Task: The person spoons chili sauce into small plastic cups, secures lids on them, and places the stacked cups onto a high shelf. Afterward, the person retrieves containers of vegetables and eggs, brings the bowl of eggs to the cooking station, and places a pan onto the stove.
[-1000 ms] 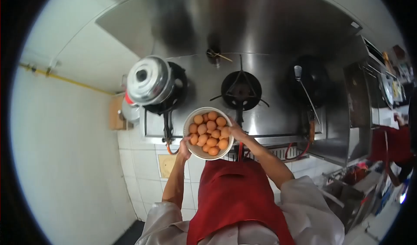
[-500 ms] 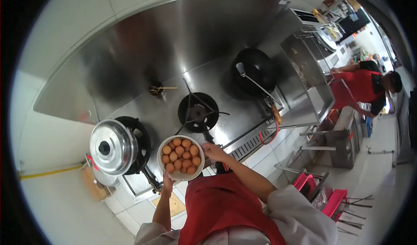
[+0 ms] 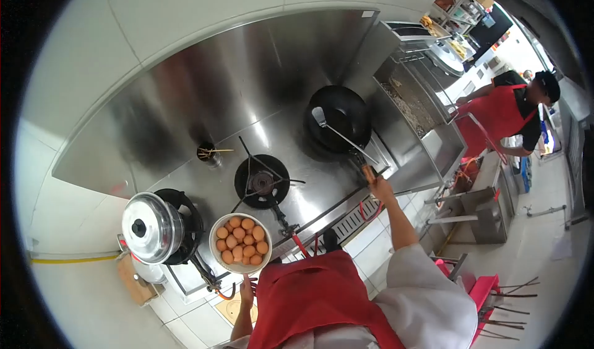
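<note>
A white bowl (image 3: pixel 216 259) full of brown eggs (image 3: pixel 240 240) sits at the front edge of the steel counter, between a burner and a lidded pot. Just below its rim is my left hand (image 3: pixel 247 290), fingers apart and holding nothing; whether a fingertip touches the bowl I cannot tell. To the right, my right hand (image 3: pixel 382 189) is closed around the wooden handle (image 3: pixel 369 174) of a black wok (image 3: pixel 352 117). A metal spatula (image 3: pixel 337 128) lies across the wok, its end near the handle.
A bare gas burner (image 3: pixel 262 182) stands mid-counter. At left is a shiny lidded pot (image 3: pixel 148 228) on another burner. Behind them stands a cup of sticks (image 3: pixel 208 154). A steel fryer basin (image 3: pixel 405 105) adjoins the wok. A person in a red apron (image 3: pixel 492 123) stands far right.
Both hands have come off the bowl of eggs, which now rests on the counter edge. My right hand has moved right to the wok handle. The view has shifted slightly.
</note>
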`<state>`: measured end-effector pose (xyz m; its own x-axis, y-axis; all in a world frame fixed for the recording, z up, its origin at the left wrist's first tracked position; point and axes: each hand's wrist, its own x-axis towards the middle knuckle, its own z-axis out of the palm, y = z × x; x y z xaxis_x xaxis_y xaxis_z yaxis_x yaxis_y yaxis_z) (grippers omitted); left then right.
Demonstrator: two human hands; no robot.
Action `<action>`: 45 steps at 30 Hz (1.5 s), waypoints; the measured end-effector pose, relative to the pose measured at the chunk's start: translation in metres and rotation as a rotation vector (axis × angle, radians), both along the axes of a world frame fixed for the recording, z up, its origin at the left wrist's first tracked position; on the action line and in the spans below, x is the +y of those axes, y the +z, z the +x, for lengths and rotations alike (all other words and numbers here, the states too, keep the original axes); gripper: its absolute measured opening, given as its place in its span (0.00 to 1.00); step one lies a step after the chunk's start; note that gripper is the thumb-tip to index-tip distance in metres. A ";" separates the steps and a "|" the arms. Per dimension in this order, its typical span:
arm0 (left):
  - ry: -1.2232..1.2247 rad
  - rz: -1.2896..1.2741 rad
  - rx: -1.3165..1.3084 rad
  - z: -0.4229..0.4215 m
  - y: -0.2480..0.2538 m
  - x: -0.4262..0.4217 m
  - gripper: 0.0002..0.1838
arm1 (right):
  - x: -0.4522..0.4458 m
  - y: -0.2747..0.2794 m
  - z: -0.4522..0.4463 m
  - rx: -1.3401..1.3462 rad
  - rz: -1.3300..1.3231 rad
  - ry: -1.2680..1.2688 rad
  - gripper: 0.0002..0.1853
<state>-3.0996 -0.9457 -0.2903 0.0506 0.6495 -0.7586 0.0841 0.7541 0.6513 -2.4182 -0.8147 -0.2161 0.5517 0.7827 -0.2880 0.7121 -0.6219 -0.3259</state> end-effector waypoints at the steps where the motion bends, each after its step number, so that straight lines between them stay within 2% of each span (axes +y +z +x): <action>1: 0.075 -0.016 0.025 0.009 0.001 0.001 0.45 | -0.003 0.009 -0.003 0.173 0.017 0.037 0.25; 4: 0.286 0.041 0.104 0.064 -0.010 -0.019 0.46 | -0.029 0.000 -0.009 0.671 0.097 0.098 0.15; 6: 0.351 0.099 0.160 0.100 -0.018 -0.030 0.45 | -0.039 0.016 -0.048 0.788 0.139 -0.066 0.08; 7: 0.335 0.118 0.216 0.119 -0.026 -0.035 0.40 | -0.034 0.032 -0.054 1.046 0.131 -0.159 0.07; 8: 0.319 0.180 0.257 0.138 -0.040 -0.042 0.31 | -0.032 0.041 -0.058 1.312 0.116 -0.266 0.08; 11: 0.331 0.226 0.308 0.228 -0.043 -0.053 0.27 | -0.022 0.045 -0.047 1.734 0.043 -0.290 0.11; 12: 0.312 0.205 0.276 0.256 -0.041 -0.047 0.25 | -0.015 0.037 -0.046 1.708 -0.051 -0.234 0.17; 14: 0.260 0.284 0.057 0.301 -0.055 -0.023 0.24 | -0.002 0.034 -0.049 1.822 -0.135 -0.058 0.20; 15: 0.230 0.273 -0.017 0.326 -0.032 -0.002 0.25 | 0.007 0.039 -0.055 1.806 -0.173 -0.025 0.22; 16: 0.200 0.262 -0.091 0.359 0.018 0.026 0.26 | 0.014 0.045 -0.061 1.790 -0.209 0.010 0.23; 18: 0.405 0.105 -0.452 0.412 0.071 0.070 0.36 | 0.021 0.050 -0.052 1.719 -0.271 0.242 0.25; 20: 0.341 0.102 -0.610 0.425 0.081 0.113 0.42 | 0.025 0.058 -0.048 1.572 -0.353 0.516 0.25; 21: 0.327 0.107 -0.591 0.432 0.085 0.132 0.42 | 0.017 0.044 -0.046 1.432 -0.389 0.524 0.24; 22: 0.316 0.110 -0.577 0.440 0.089 0.148 0.42 | 0.011 0.092 -0.033 1.275 -0.426 0.603 0.23; 23: 0.263 0.040 -0.583 0.446 0.106 0.160 0.37 | -0.005 0.085 -0.021 1.349 -0.318 0.560 0.22; 24: 0.174 0.058 -0.558 0.449 0.103 0.166 0.34 | -0.025 0.075 -0.006 1.415 -0.213 0.519 0.22; 26: 0.006 0.097 -0.506 0.458 0.088 0.176 0.29 | -0.051 0.050 0.031 1.434 -0.190 0.395 0.21; 27: 0.085 0.137 -0.480 0.467 0.112 0.172 0.20 | -0.064 0.035 0.049 1.445 -0.178 0.332 0.21; 30: 0.056 0.193 -0.426 0.458 0.100 0.175 0.17 | -0.095 0.003 0.099 1.254 -0.257 0.228 0.21; 31: 0.141 0.210 -0.443 0.461 0.091 0.173 0.16 | -0.102 -0.002 0.112 1.214 -0.282 0.196 0.21; 34: 0.240 0.284 -0.365 0.464 0.078 0.172 0.21 | -0.114 -0.027 0.135 1.123 -0.331 0.187 0.22; 35: 0.304 0.280 -0.422 0.465 0.083 0.167 0.24 | -0.118 -0.041 0.137 1.100 -0.345 0.196 0.23; 37: 0.435 0.271 -0.535 0.470 0.097 0.149 0.29 | -0.128 -0.096 0.136 0.846 -0.326 0.529 0.25; 38: 0.464 0.242 -0.478 0.467 0.096 0.137 0.30 | -0.123 -0.082 0.128 0.714 -0.313 0.691 0.26; 39: 0.494 0.211 -0.420 0.463 0.095 0.116 0.32 | -0.118 -0.067 0.124 0.687 -0.437 0.797 0.30; 40: 0.523 0.179 -0.361 0.456 0.089 0.090 0.33 | -0.118 -0.071 0.116 0.694 -0.465 0.828 0.29; 42: 0.046 0.114 0.057 0.406 0.006 0.019 0.34 | -0.132 -0.101 0.102 0.710 -0.524 0.886 0.28; 43: -0.371 0.306 0.291 0.392 0.004 -0.022 0.33 | -0.149 -0.145 0.097 0.805 -0.514 0.871 0.30; 44: -0.950 0.467 0.391 0.357 -0.058 -0.078 0.30 | -0.164 -0.187 0.092 0.902 -0.508 0.853 0.33; 45: -1.099 0.604 0.469 0.341 -0.043 -0.128 0.29 | -0.178 -0.229 0.087 0.999 -0.504 0.833 0.36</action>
